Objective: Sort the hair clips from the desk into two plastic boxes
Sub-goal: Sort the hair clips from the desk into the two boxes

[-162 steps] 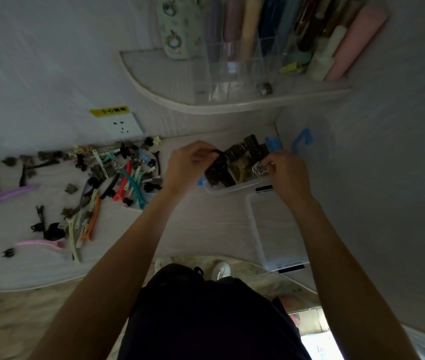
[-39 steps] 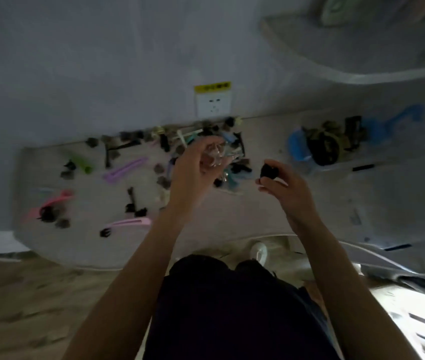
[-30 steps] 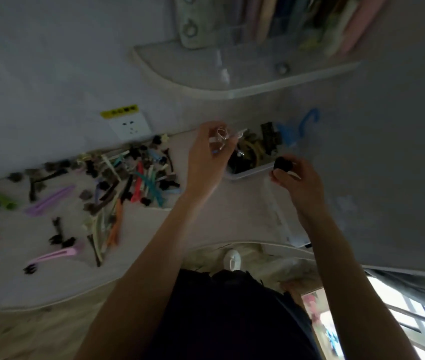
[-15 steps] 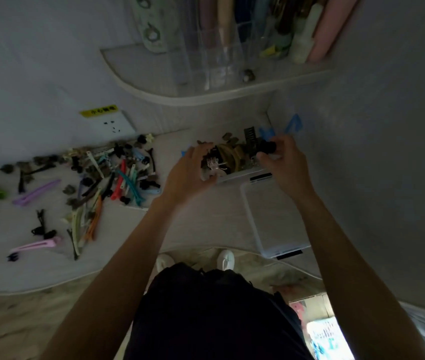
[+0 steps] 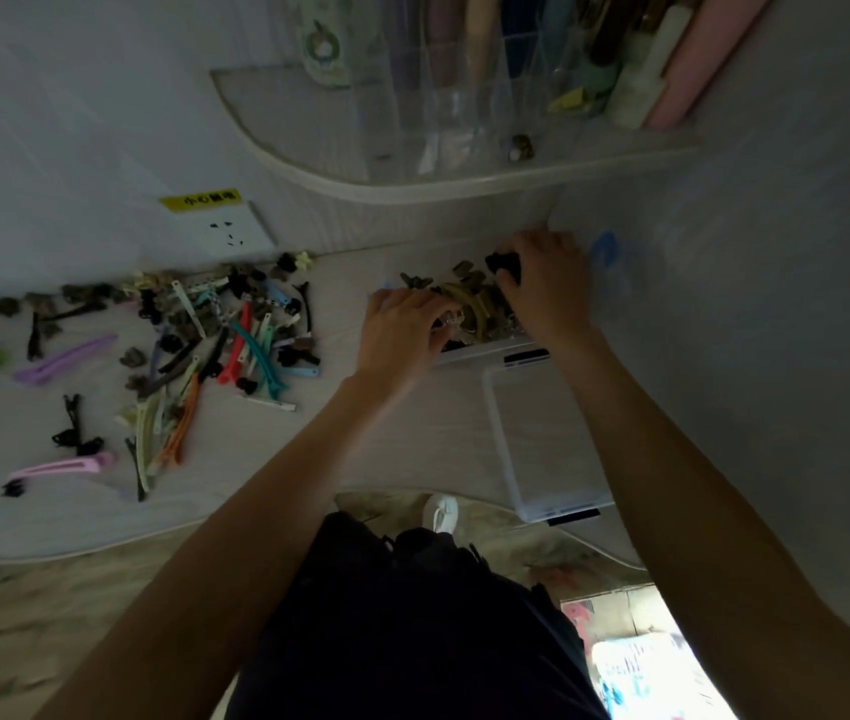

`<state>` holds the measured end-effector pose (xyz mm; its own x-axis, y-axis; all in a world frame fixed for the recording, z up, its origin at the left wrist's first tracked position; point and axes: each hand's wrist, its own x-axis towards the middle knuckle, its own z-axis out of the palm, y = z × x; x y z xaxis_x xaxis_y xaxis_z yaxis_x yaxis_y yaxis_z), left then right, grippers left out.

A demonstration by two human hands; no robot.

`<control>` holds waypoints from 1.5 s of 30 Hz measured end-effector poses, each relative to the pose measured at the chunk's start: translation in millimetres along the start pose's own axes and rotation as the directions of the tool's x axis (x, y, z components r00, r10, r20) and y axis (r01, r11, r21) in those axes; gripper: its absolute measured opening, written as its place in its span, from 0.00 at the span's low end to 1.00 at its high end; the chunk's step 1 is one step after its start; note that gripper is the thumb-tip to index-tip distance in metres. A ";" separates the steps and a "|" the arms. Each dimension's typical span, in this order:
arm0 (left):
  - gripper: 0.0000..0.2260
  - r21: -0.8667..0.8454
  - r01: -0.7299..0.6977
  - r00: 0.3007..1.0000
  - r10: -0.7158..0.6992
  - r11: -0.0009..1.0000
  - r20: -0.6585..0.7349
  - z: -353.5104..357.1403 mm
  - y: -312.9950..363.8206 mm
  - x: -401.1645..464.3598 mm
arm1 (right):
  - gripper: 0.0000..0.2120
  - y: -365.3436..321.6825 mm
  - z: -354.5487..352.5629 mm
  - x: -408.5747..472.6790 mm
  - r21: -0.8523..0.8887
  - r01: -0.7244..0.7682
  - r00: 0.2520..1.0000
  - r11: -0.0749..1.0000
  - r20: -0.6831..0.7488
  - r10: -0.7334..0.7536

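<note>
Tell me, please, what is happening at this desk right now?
A person is sorting hair clips into plastic boxes. Both hands are at the far box, which already holds a heap of dark and brown claw clips. The right hand pinches a small black claw clip over the heap, while the left hand has a clear clip at its fingertips. The near box looks empty. Many coloured clips lie loose on the desk to the left.
</note>
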<state>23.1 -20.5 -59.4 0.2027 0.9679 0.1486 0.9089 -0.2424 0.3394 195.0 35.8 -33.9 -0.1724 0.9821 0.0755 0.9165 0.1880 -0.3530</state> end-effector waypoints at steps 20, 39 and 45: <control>0.07 -0.291 0.192 0.977 -0.209 0.937 -0.030 3.2 2.3 6.4 | 0.25 20.3 23.4 -54.4 -0.020 0.115 0.984 0.993 0.143 -0.111; 0.12 -0.147 -0.071 0.995 0.082 0.986 0.064 14.5 29.5 26.3 | 0.18 19.0 13.2 -63.5 0.111 0.085 0.996 0.990 -0.047 -0.080; 0.17 -0.061 -0.069 0.977 0.080 0.996 0.196 12.0 16.5 28.0 | 0.12 12.5 10.1 -34.4 -0.127 0.086 0.996 0.988 0.009 -0.085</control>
<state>48.1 3.4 -60.8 0.3423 0.9395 -0.0096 0.8686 -0.3125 0.3845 208.7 4.5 -50.3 -0.2533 0.9625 0.0970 0.9367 0.2691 -0.2239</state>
